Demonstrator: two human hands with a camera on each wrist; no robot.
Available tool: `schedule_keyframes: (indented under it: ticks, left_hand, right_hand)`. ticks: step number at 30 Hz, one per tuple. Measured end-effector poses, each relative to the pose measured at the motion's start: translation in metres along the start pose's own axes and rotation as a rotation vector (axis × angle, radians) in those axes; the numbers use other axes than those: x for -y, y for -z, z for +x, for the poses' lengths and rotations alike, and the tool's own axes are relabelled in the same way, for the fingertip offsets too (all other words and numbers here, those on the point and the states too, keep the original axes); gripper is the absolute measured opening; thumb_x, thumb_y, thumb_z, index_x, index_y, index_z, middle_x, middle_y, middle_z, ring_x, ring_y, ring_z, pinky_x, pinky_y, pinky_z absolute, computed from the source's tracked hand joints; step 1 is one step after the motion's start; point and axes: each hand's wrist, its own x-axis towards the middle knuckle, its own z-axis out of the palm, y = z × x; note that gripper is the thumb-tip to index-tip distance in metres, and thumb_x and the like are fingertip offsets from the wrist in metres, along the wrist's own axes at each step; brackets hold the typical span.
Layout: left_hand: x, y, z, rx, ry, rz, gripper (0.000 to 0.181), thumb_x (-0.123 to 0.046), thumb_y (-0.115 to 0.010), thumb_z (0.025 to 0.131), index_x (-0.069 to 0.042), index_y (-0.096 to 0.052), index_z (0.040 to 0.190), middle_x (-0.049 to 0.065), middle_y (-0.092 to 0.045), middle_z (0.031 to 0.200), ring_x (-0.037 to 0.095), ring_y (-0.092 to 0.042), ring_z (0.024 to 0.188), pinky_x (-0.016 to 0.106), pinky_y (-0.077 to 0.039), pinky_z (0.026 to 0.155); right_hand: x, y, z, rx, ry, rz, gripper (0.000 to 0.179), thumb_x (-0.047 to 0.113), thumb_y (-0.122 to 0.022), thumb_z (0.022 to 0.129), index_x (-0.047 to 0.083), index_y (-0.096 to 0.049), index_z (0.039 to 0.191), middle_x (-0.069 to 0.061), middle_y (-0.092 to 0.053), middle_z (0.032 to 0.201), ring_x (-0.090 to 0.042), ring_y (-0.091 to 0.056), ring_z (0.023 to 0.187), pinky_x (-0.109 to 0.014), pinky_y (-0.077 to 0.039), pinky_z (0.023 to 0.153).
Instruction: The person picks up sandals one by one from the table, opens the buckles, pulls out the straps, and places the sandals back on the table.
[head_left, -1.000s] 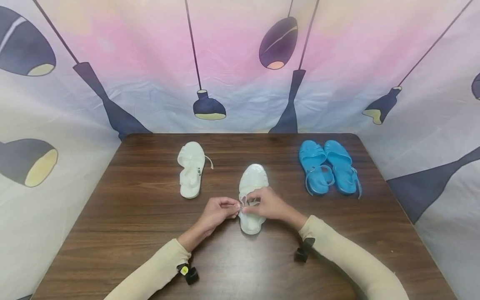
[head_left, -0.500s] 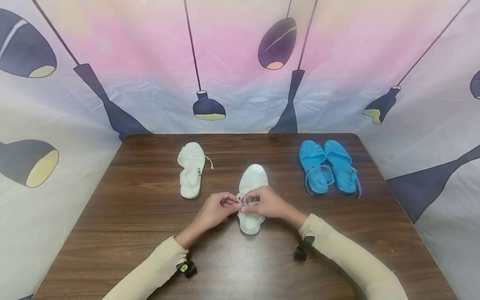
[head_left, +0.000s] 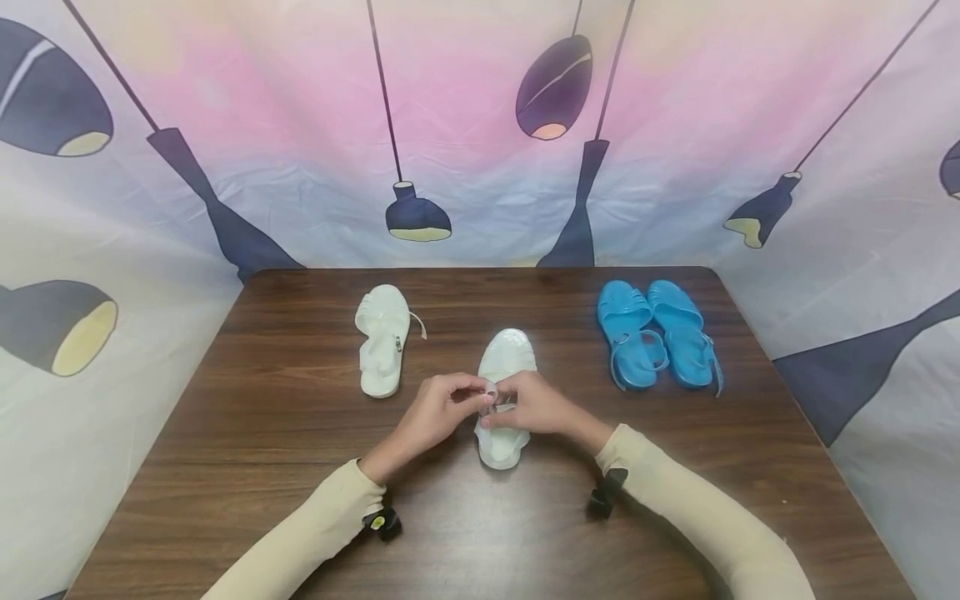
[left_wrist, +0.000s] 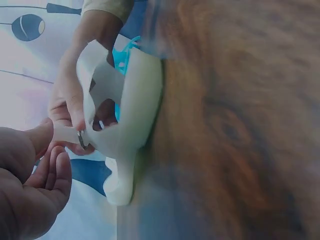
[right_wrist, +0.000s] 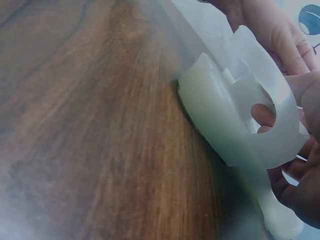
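A white sandal [head_left: 507, 354] lies toe-away on the table in front of me, sole down. My left hand [head_left: 435, 410] pinches its ankle strap [left_wrist: 65, 134] between thumb and fingers, pulled out from the small metal buckle [left_wrist: 81, 139] in the left wrist view. From the other side, my right hand [head_left: 546, 408] grips the sandal's side by the buckle, thumb nearer me. Fingers hide part of the buckle in the head view. In the right wrist view the sandal's heel [right_wrist: 210, 100] faces the camera, its cut-out back standing up.
Another white sandal [head_left: 382, 350] with its strap loose lies at the back left. A pair of blue sandals [head_left: 633, 367] sits side by side at the back right. Behind the brown wooden table [head_left: 285, 367] hangs a lamp-patterned cloth [head_left: 480, 192].
My left hand has moved a little right and up over the sandal, taking the strap's end towards my right hand. The right hand and the sandal have stayed nearly still.
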Motion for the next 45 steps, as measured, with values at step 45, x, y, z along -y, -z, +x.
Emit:
schedule_keyframes:
  ticks: [45]
  left_hand:
    - [0.025,0.035,-0.032,0.018,0.060,0.167,0.014,-0.021,-0.073,0.097,-0.013,-0.077,0.108,-0.002,-0.075,0.106,0.011,-0.067,0.097,0.033,-0.055,0.085]
  right_hand:
    - [0.002,0.023,-0.012,0.063,-0.024,0.003,0.024,0.032,-0.079,0.091,0.014,-0.078,0.107,0.008,-0.077,0.094,-0.005,-0.069,0.083,-0.027,-0.057,0.074]
